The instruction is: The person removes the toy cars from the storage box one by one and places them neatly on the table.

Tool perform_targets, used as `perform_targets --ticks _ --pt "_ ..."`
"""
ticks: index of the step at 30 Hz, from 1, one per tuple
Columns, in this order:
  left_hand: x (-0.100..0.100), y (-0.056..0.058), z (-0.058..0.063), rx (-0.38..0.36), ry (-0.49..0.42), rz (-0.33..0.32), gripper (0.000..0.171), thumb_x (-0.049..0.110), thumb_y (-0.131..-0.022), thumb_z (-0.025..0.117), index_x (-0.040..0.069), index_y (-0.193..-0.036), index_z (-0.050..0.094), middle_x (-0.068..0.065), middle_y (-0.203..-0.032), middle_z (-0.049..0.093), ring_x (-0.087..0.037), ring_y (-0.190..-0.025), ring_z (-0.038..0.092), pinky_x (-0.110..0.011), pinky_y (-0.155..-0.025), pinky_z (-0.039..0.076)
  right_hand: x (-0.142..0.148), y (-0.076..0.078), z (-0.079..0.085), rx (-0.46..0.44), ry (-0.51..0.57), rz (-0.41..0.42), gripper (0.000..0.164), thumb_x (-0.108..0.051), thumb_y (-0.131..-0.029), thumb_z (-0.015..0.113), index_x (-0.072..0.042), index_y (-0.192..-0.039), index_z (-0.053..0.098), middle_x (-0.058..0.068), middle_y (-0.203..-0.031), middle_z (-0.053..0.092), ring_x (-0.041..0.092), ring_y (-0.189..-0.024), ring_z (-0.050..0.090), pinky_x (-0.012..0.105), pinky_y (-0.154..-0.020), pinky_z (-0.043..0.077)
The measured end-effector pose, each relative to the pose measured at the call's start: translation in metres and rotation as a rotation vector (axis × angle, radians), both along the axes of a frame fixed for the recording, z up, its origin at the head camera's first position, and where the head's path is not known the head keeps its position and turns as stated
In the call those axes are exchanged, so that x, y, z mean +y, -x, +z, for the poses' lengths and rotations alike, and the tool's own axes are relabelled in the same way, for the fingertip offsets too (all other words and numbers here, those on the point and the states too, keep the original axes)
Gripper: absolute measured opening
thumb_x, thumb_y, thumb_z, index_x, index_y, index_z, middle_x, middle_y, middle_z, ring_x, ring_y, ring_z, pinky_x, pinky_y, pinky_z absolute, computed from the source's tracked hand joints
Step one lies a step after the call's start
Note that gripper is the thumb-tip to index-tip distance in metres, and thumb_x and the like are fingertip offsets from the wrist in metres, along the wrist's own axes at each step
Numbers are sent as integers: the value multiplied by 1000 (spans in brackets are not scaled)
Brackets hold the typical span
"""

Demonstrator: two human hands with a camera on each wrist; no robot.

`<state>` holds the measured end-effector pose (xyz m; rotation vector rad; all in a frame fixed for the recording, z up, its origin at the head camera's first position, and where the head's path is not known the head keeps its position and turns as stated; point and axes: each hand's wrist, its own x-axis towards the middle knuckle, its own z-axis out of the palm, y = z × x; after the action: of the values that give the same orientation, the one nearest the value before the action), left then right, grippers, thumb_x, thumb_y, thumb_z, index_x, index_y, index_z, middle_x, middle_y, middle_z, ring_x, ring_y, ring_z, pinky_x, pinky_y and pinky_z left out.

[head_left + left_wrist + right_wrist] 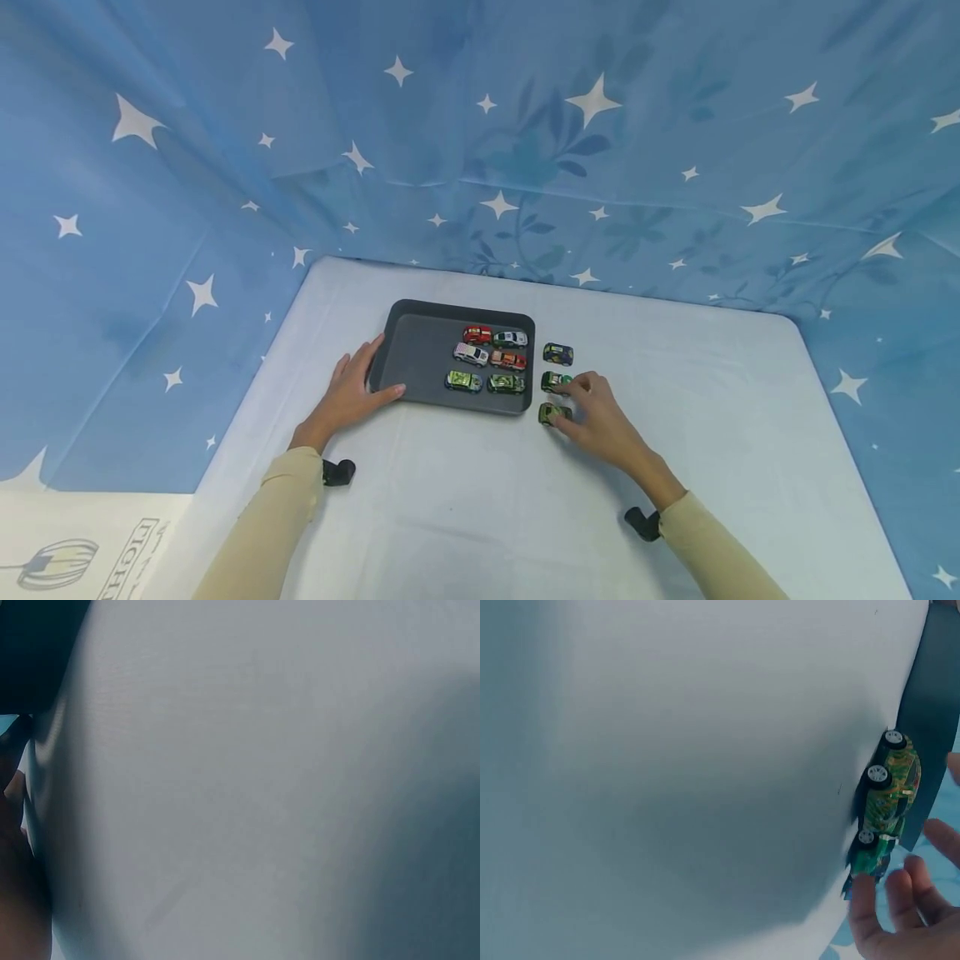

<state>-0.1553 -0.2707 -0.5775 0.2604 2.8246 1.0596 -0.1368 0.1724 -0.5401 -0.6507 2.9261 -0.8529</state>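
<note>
My left hand [348, 396] rests at the near left corner of a dark grey tray [420, 360], thumb on the front rim and fingers along the left side. Several toy cars stand in the tray's right half, among them a red car [477, 335] and a white car [471, 355]. Three more line up just right of it: a dark blue car [558, 354], a green car [553, 382] and an olive patterned car [553, 414]. Over the last two reaches my right hand [602, 423], fingers spread in the right wrist view; whether they touch is partly hidden.
A white cloth [720, 400] covers the table. Blue curtains with white stars [450, 125] hang behind and at both sides. A cream printed cloth [82, 542] lies at the lower left. Each wrist wears a black camera mount, such as the left mount [339, 472].
</note>
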Motion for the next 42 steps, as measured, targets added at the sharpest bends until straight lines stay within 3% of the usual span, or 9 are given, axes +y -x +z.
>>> perform_targets --ticks 5,11,17,28,42 --pt "0 0 3 1 7 0 100 61 -83 67 34 -158 7 -4 -163 16 -28 -150 11 -49 -120 -3 2 4 5 27 37 -13 62 -47 -86 72 -15 -137 55 15 -138 40 31 -123 39 54 -91 46" --pt "0 -1 4 -7 11 3 100 62 -83 67 34 -158 6 -4 -163 16 -28 -150 12 -49 -120 -3 1 15 9 49 42 18 75 -49 -86 72 -19 -148 43 14 -157 26 41 -138 30 70 -100 32" --pt "0 0 4 -3 3 5 99 62 -83 67 37 -157 6 -2 -163 16 -28 -150 11 -49 -120 -3 -7 27 17 55 62 44 79 -50 -85 71 -17 -150 40 11 -159 23 39 -139 30 71 -102 28" --pt "-1 -1 2 -13 2 19 99 63 -82 67 38 -157 6 -3 -163 15 -28 -150 10 -51 -120 -2 -35 52 36 -31 42 64 82 -55 -86 69 -21 -153 35 7 -160 22 38 -143 25 70 -107 25" --pt "0 -1 0 -20 -1 19 99 64 -82 66 40 -156 6 0 -163 14 -26 -150 9 -50 -120 -2 -68 87 47 -8 90 213 78 -42 -87 72 -19 -152 36 9 -155 32 32 -143 29 61 -111 29"
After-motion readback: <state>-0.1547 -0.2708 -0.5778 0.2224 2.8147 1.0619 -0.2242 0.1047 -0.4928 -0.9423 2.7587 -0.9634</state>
